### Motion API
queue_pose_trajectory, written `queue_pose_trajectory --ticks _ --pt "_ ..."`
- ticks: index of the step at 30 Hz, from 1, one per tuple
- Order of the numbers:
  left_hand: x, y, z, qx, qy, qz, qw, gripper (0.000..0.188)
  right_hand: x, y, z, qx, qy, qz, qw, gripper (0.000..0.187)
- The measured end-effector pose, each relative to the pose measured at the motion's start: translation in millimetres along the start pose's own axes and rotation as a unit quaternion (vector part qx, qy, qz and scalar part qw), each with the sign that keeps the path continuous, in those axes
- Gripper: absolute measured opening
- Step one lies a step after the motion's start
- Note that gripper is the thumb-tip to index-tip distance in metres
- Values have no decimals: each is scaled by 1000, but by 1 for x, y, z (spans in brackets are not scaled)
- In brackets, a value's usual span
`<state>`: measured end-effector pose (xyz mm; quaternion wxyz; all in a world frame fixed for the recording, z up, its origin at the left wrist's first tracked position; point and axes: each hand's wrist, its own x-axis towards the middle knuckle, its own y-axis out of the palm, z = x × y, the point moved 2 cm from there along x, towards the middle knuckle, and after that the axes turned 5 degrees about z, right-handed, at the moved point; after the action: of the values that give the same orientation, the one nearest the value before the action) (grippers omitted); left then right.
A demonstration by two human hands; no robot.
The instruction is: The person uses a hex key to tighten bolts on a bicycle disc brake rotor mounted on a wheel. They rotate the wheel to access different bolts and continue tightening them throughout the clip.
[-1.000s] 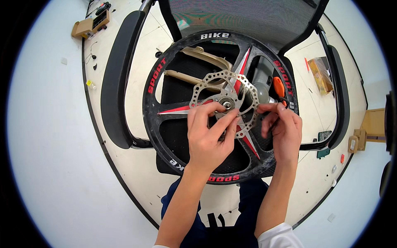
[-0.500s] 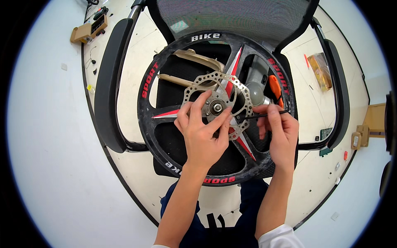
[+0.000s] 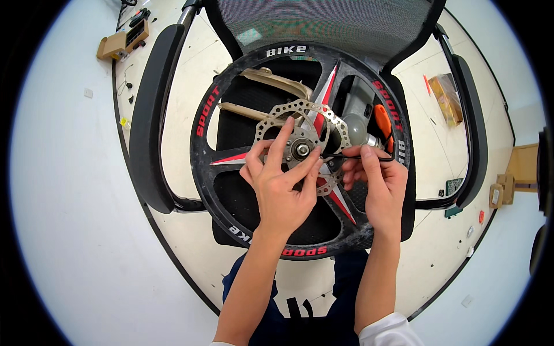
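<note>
A black wheel [image 3: 203, 173] with red and white accents lies flat on the chair seat, a perforated brake disc [image 3: 277, 111] around its hub [image 3: 302, 149]. My left hand [image 3: 283, 196] lies over the disc; its middle finger stretches past the hub. Its index finger and thumb come close together right of the hub, and whatever is between them is too small to make out. Between finger and thumb of my right hand [image 3: 384, 193] is a black L-shaped hex key [image 3: 336, 155]. The key's long arm points left, its tip at my left fingertips.
Under the wheel are beige curved parts [image 3: 242, 111], a grey power tool [image 3: 359, 109] and an orange-handled item [image 3: 383, 122]. Armrests [image 3: 154, 121] [image 3: 470, 132] flank the seat. On the floor are an open cardboard box [image 3: 112, 46], a yellow package [image 3: 445, 101] and small scattered parts.
My right hand has moved left with the hex key, bringing its tip from the disc's right side to the fingertips of my left hand. My left hand stays nearly in place.
</note>
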<state>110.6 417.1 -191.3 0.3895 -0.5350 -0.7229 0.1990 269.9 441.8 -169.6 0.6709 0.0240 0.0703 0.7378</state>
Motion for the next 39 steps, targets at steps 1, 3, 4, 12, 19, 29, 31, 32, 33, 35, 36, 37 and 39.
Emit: queue_pose_trajectory --ticks 1,3,4,12,19,29,31,32,33,35,36,37,39 --pt "0 0 0 -4 -1 2 1000 22 0 0 0 -1 4 -1 1000 30" --pt "-1 1 0 -1 -3 5 1000 22 0 -1 0 -3 14 -9 1000 31" --pt "0 1 0 -1 -3 5 1000 22 1 -1 -1 -4 13 -4 1000 31" --pt "0 -4 4 -33 18 30 999 23 7 -7 -4 74 101 -44 991 37" --pt "0 -8 7 -73 19 27 997 19 -1 6 10 -118 -38 39 992 24" --pt "1 -4 1 -61 -30 24 997 22 -3 15 28 -318 -129 90 935 20" --pt "2 -4 1 -56 -38 29 997 23 -3 16 28 -326 -124 85 933 20" --pt "2 -4 1 -58 -41 31 997 23 -3 17 28 -328 -126 85 932 20" --pt "2 -4 1 -59 -45 34 997 23 -3 17 27 -333 -127 84 931 20" --pt "2 -5 2 -67 -47 38 996 23 -2 18 27 -339 -131 80 928 20" --pt "2 -5 2 -72 -45 39 996 24 -2 18 27 -341 -134 77 927 20" --pt "2 -5 2 -77 -43 40 995 24 -2 18 27 -343 -138 74 926 20" --pt "2 -6 2 -71 -46 46 995 24 -1 19 27 -351 -149 75 922 19"
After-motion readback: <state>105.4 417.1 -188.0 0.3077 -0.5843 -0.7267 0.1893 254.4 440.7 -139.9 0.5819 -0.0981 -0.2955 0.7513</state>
